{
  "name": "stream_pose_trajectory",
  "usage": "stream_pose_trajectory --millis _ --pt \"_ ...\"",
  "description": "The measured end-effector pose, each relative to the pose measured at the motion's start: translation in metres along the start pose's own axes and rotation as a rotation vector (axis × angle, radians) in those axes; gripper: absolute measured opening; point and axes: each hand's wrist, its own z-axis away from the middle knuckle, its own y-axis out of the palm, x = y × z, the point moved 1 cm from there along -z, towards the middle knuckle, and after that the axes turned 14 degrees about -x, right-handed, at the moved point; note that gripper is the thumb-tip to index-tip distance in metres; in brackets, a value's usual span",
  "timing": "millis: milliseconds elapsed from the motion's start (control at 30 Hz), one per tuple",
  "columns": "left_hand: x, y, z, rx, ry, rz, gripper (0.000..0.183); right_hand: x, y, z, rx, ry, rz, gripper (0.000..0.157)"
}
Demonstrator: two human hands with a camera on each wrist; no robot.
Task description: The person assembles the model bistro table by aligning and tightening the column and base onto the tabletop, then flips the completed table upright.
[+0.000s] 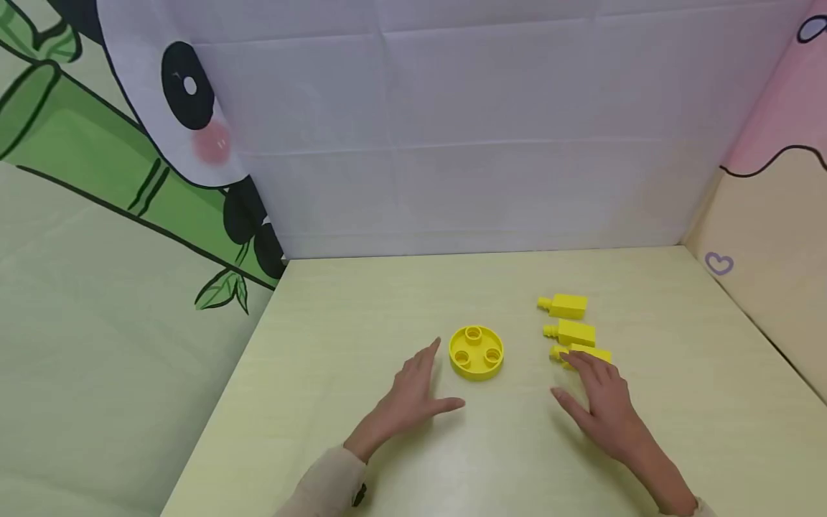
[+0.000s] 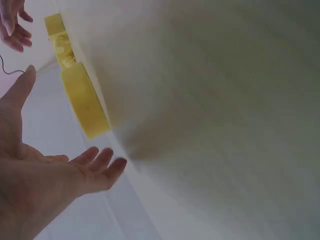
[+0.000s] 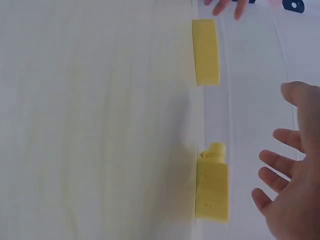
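Observation:
A round yellow disc [image 1: 476, 353] with a raised rim and three ring-shaped sockets lies flat on the table. My left hand [image 1: 413, 391] is just left of it, thumb and fingers spread, holding nothing; the left wrist view shows the disc [image 2: 85, 100] beyond the fingertips. Three yellow blocks with threaded necks lie in a column to the right: the far block [image 1: 568, 306], the middle block [image 1: 575, 332] and the near block [image 1: 594, 353]. Over the near one, my right hand [image 1: 604, 409] hovers with parted fingers. In the right wrist view that block [image 3: 212, 190] stands apart from the fingers.
The pale wooden table [image 1: 323, 309] ends at a white cloth backdrop [image 1: 452, 143]. A printed cloth with green bamboo [image 1: 129, 158] hangs at the left, and a beige and pink panel [image 1: 769, 237] at the right.

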Motion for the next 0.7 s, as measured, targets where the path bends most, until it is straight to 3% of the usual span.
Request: stream_pose_trajectory --millis 133,267,500,700 --pt "0.012 0.009 -0.028 0.106 -0.095 0.159 0.114 -0.017 -0.005 -0.006 -0.097 0.017 -0.112 0.042" --pt "0.018 0.015 -0.05 0.121 -0.06 0.139 0.114 -0.034 -0.012 -0.01 -0.123 0.121 -0.13 0.037" --pt "0.023 0.022 -0.07 0.14 0.016 0.033 0.11 -0.06 -0.015 -0.012 -0.007 0.377 -0.121 0.05" --pt "0.025 0.026 -0.075 0.155 0.038 0.021 0.106 -0.071 -0.014 -0.012 0.094 0.423 -0.099 0.06"
